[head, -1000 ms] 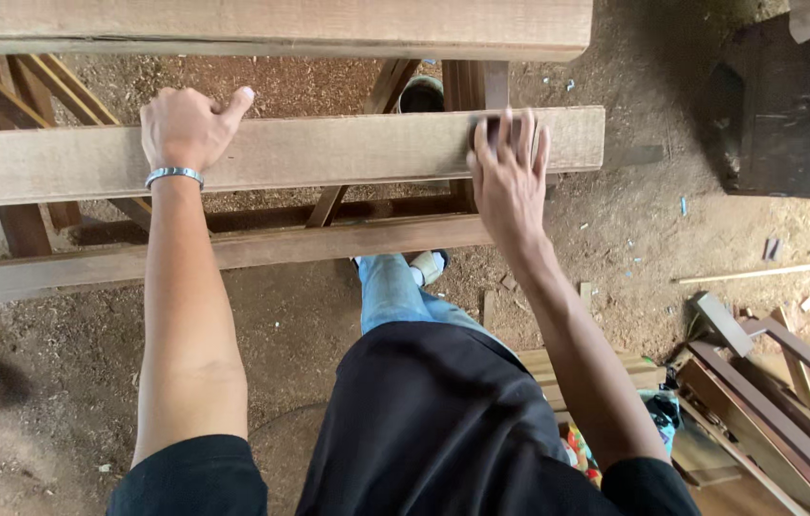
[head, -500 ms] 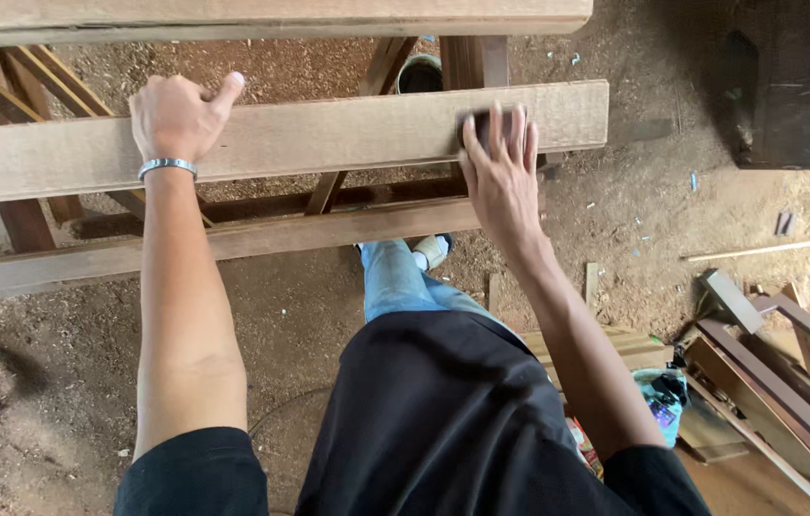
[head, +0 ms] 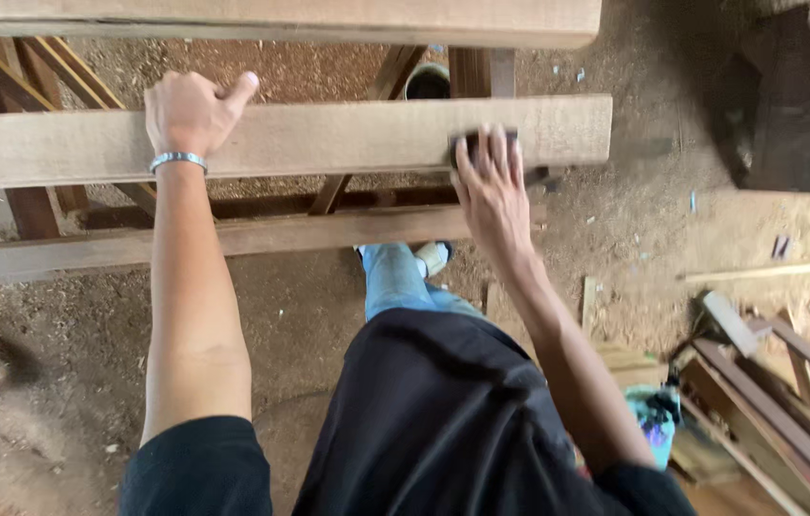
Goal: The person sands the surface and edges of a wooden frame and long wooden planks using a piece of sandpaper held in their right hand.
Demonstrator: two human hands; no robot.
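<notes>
A long pale wooden plank [head: 328, 139] lies across a wooden frame in front of me. My left hand [head: 190, 115] grips its near edge at the left, thumb stretched along the top, with a metal bracelet on the wrist. My right hand [head: 493, 186] lies flat on the plank near its right end. Its spread fingers press down on a small dark sanding pad [head: 467, 143], which they mostly hide.
A second plank [head: 271, 19] lies across the top of the view. Darker frame rails [head: 233, 234] run below the plank. The sawdust-covered dirt floor [head: 61, 382] lies underneath, with scrap wood pieces [head: 777, 354] piled at the right and a dark block [head: 806, 115] at the upper right.
My right hand has slid a little to the left along the plank with the pad under it. My left hand keeps its grip in about the same place.
</notes>
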